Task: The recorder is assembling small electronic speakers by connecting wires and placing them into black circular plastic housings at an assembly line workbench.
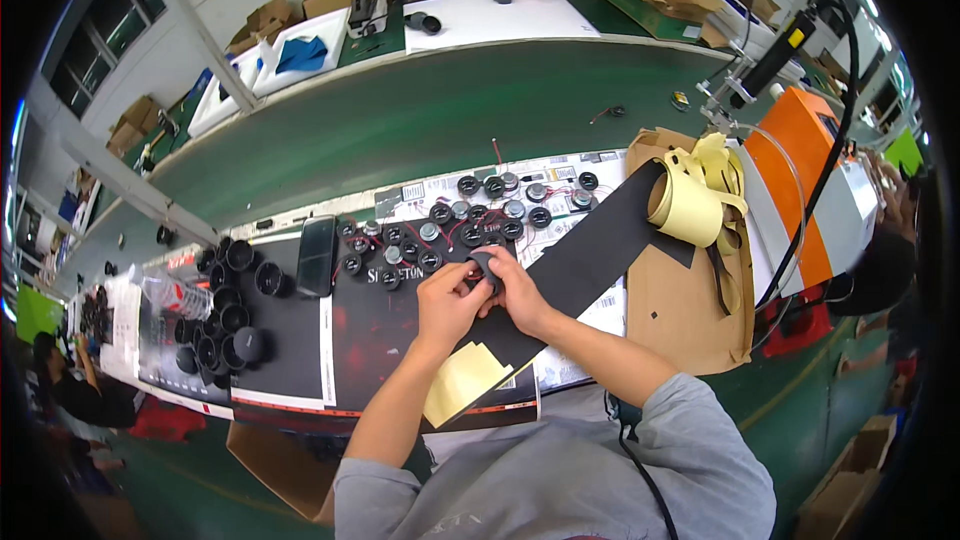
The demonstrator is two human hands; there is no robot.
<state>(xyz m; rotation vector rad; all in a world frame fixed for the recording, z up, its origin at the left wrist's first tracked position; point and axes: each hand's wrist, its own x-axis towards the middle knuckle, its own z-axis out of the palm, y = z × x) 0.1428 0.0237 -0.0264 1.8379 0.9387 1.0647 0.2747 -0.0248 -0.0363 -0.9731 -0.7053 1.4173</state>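
Over the near middle of the bench, both my hands meet around a small dark round housing (486, 264). My right hand (519, 298) wraps around it from the right. The fingers of my left hand (447, 302) are pinched together at its near left side; whatever lies between them is hidden. Just beyond my hands are several small round speaker-like parts (440, 213), black or silver, with thin red wires. A long black strip (590, 235) of sheet material runs under my right forearm, its yellow backing (465, 380) peeled up at the near end.
Left of my hands lie a phone (317, 256), several black cups (234, 317) and a clear plastic bottle (178, 294). To the right, rolled yellow backing (690, 210) rests on cardboard (660, 325), beside an orange and white machine (795, 165). Beyond the green belt (420, 105), another person works.
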